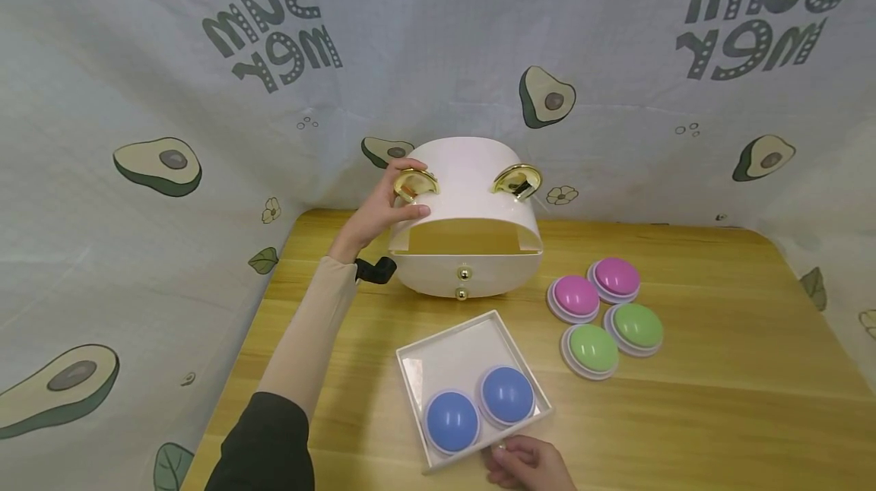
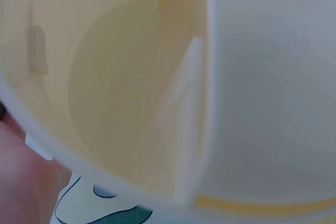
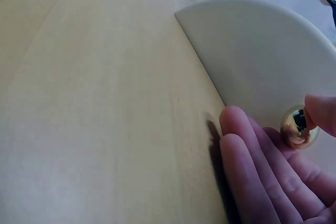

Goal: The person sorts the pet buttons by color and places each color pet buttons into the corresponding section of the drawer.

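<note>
A white rounded storage box (image 1: 468, 206) with two gold ears stands at the back of the table, its upper compartment uncovered. My left hand (image 1: 379, 210) rests on its left side, thumb and fingers around the left gold ear (image 1: 414, 184). Nearer the front edge lies a white drawer tray (image 1: 438, 346), apart from the box, with two blue domed push buttons (image 1: 452, 422) inside. At the tray's near side is my right hand (image 1: 527, 464), pinching a gold knob (image 3: 298, 128) on its white curved front panel (image 3: 252, 51). The left wrist view looks into the box's cream interior (image 2: 110, 87).
To the right of the tray, two pink push buttons (image 1: 576, 296) and two green ones (image 1: 594, 348) sit close together on the wooden table (image 1: 725, 369). Behind the box hangs a pale cloth (image 1: 438, 42) printed with avocados. Two gold knobs (image 1: 464, 273) are on the box front.
</note>
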Tool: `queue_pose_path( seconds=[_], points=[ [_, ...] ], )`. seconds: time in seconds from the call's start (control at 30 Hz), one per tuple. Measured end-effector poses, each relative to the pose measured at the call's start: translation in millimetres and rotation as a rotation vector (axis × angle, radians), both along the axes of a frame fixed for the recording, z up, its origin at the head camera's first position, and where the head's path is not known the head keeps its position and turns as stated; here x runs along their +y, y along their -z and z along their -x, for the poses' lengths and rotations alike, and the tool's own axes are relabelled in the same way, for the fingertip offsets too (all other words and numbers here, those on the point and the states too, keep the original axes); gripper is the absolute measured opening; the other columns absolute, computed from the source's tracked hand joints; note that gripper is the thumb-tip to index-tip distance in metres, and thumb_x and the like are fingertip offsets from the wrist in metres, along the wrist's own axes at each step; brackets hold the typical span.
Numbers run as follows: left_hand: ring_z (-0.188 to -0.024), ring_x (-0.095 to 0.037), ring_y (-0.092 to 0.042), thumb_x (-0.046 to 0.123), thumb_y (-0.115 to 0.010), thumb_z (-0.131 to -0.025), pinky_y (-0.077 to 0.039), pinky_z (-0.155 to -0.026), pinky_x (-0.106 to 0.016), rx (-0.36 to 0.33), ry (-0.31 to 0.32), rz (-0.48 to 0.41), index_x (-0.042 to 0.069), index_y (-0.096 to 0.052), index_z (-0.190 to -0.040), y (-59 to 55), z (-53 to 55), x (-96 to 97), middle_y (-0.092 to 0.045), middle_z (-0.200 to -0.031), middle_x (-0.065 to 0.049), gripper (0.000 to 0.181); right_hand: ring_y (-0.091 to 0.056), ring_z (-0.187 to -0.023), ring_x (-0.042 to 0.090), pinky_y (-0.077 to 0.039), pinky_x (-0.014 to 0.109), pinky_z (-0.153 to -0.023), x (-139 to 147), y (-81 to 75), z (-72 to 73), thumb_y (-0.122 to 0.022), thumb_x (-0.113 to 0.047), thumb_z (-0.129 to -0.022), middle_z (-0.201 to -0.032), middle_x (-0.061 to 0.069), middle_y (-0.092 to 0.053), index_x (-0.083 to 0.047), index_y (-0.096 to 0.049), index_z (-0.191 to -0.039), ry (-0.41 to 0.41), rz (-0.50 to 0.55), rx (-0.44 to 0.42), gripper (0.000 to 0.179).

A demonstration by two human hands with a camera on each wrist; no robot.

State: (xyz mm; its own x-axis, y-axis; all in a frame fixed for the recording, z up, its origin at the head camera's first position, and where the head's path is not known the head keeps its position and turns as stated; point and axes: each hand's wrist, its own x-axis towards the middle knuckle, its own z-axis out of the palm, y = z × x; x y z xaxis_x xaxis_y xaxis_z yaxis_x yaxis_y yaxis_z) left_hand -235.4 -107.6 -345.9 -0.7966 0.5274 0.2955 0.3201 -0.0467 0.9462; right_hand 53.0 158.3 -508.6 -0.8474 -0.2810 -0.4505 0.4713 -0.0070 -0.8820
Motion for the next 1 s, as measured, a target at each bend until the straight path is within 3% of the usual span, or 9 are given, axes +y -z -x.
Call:
queue_pose_path(
  seconds=[0.5,0.8,1.0],
  points=[
    [-0.115,-0.022,-0.041,-0.007,-0.063,-0.085,-0.029,-0.102,-0.037,0.025,0.015,-0.020,0.008,-0.032,-0.134,1.6,-1.3,0.4,-0.037,-0.129,-0.009,0.060,-0.069,-0.072,0.021,-0.056,0.034,-0.069,-6.3,2.2,-5.2,-0.068,-0.016,-0.086,-0.080,0.021,-0.068,0.016,-0.060,-0.092,0.109,0.004,0.002,0.033],
    [-0.116,-0.021,-0.040,-0.010,-0.061,-0.085,-0.028,-0.103,-0.037,0.030,0.007,-0.011,0.007,-0.031,-0.134,1.6,-0.5,1.1,-0.036,-0.129,-0.009,0.059,-0.069,-0.076,0.024,-0.056,0.035,-0.070,-1.9,0.5,-7.6,-0.071,-0.021,-0.086,-0.085,0.020,-0.069,0.012,-0.061,-0.095,0.087,-0.020,-0.014,0.036],
    [-0.116,-0.023,-0.040,-0.010,-0.059,-0.087,-0.029,-0.102,-0.038,0.022,0.009,-0.012,0.008,-0.031,-0.135,1.4,-0.7,0.6,-0.036,-0.130,-0.009,0.058,-0.069,-0.077,0.022,-0.055,0.033,-0.071,10.8,-3.9,-9.4,-0.069,-0.017,-0.087,-0.084,0.017,-0.069,0.015,-0.057,-0.093,0.057,-0.035,0.041,0.035]
  ],
)
